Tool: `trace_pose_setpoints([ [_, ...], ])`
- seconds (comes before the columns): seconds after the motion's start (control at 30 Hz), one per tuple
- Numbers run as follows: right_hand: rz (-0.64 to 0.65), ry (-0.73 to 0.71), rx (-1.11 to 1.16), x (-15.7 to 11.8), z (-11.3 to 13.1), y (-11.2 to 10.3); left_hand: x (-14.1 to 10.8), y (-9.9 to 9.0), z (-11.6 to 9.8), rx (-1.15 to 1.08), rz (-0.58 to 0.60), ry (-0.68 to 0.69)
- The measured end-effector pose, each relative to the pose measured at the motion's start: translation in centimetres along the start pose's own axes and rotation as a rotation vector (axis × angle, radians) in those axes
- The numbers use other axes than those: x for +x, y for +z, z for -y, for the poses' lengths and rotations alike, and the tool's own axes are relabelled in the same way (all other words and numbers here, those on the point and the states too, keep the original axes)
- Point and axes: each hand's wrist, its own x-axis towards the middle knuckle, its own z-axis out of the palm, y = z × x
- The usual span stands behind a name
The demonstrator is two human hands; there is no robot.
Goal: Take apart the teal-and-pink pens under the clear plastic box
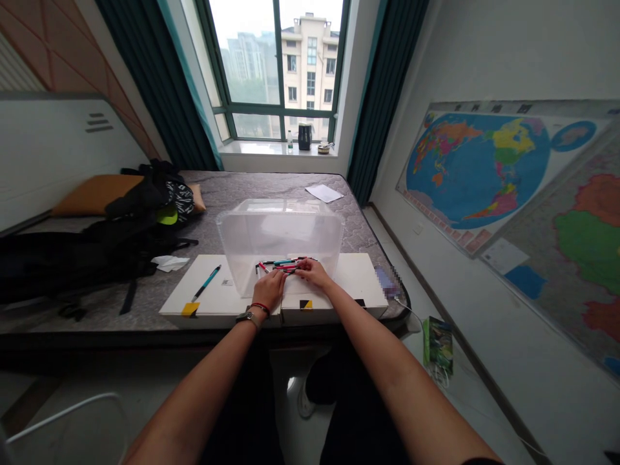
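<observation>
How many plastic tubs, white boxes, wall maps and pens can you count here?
Clear plastic tub: 1
White boxes: 2
Wall maps: 2
Pen lying apart: 1
Total: 6, leaving out the bunched pens, too tangled to count.

Left hand (270, 287): at pens (285, 263), watch (248, 316) on wrist; grip unclear
Right hand (312, 272): fingers at same pens, grip unclear
Clear bin (281, 229): on two white boxes (358, 278); pens inside or in front, can't tell
Teal pen (206, 283): alone, left box
Mattress (285, 185): under boxes; paper sheet (324, 193) near far edge, dark pile (97, 248) at left
Wall: world map (479, 168)
</observation>
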Motion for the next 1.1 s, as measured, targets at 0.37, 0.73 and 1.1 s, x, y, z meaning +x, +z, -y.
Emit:
trace_pose_setpoints([
  [0.37,0.019,0.069,-0.121,-0.3,1.0,0.6,-0.1,0.2,0.3,-0.146,-0.008,0.023],
  [0.73,-0.032,0.105,-0.056,-0.3,0.7,0.4,0.0,0.8,0.8,-0.128,-0.027,0.005],
  [1.1,0.014,0.112,-0.078,-0.5,1.5,0.6,-0.3,0.6,0.9,-0.162,-0.03,0.027],
])
